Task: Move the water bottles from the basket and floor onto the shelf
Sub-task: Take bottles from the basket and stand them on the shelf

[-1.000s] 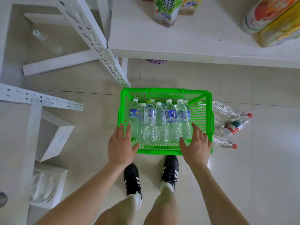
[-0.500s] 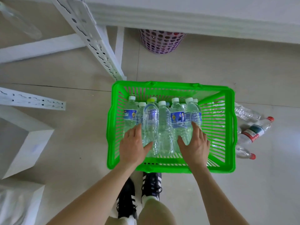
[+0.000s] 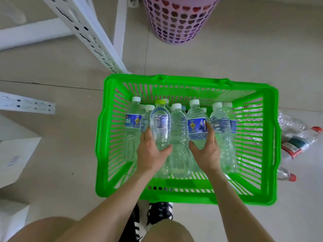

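While both hands reach into the green basket (image 3: 272, 142), one water bottle each is gripped: left hand (image 3: 150, 152) on the green-capped bottle (image 3: 160, 126), right hand (image 3: 207, 151) on the blue-labelled bottle (image 3: 196, 124).

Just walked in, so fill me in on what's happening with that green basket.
A person is bent over a green basket on the floor, both hands inside it among standing water bottles. The left hand is wrapped around the bottle with the yellow-green cap, and the right hand is gripping a blue-labelled bottle. Neither bottle looks clear of the basket yet. A few more bottles lie on the floor to its right.
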The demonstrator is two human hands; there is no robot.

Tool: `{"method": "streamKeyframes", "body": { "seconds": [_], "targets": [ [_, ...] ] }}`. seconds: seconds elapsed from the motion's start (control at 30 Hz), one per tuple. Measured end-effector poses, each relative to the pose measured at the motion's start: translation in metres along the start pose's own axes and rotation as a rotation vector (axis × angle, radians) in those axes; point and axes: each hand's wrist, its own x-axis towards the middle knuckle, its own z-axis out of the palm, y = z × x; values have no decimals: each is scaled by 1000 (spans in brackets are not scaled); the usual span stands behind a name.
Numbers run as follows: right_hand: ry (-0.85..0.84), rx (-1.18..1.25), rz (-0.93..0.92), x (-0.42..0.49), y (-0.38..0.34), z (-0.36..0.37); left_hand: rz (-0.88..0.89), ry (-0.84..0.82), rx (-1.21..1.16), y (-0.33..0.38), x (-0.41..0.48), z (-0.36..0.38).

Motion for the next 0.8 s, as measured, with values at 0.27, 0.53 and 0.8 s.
{"method": "streamKeyframes", "body": {
  "seconds": [0.27,0.53,0.8],
  "targets": [
    [-37,148,110,16,1,-6,-117,-79,-123,3,11,-14],
    [-224,720,608,-1,-20,-29,-357,-377,-495,4,-5,-61],
    [-351,866,594,-42,-51,-63,-491,-472,-721,10,-46,-107]
  ]
}}
